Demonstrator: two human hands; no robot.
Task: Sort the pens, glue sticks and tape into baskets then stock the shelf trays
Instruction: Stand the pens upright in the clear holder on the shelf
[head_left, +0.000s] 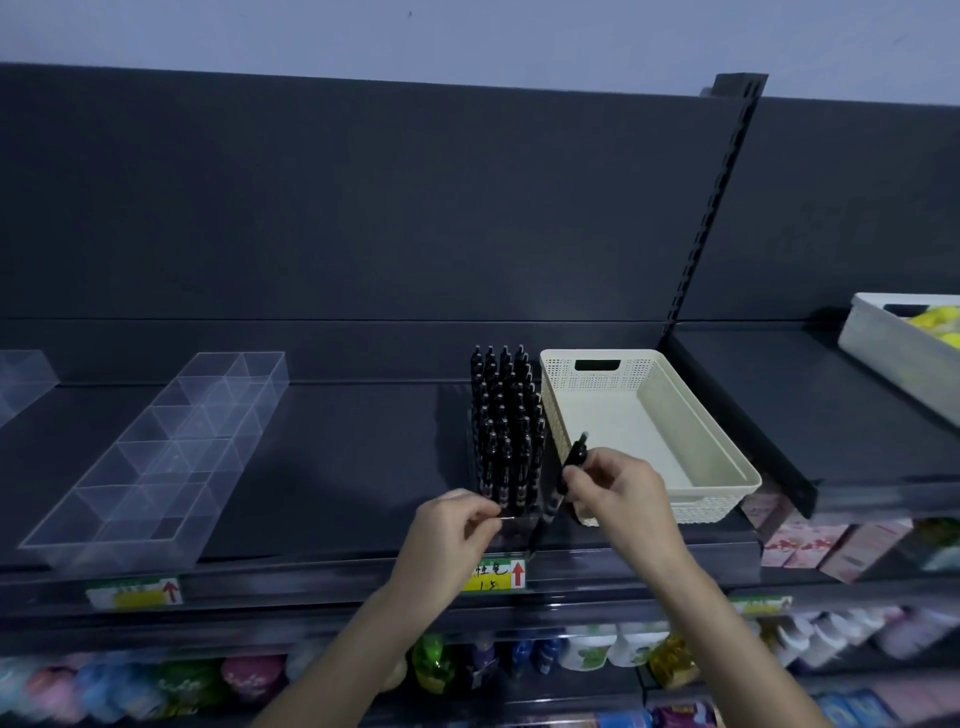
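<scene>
The front lip of the dark metal shelf (332, 577) runs just below both hands, w/ a yellow price label (496, 574) under the left wrist. Far left of the left hand (457, 525) lies a long clear plastic divided tray (156, 457); a wide stretch of dark shelf surface shows between them. A cream perforated plastic basket (701, 506) stands just right of the right hand (618, 488). Behind is a dark back panel & above it a pale wall.

The black pens (506, 431) stand upright in tight rows in a clear plastic pen tray (517, 527), just beyond the left fingers, which pinch its front rim. The right hand grips a single black pen (574, 460), tilted, between the rows & the basket wall.
</scene>
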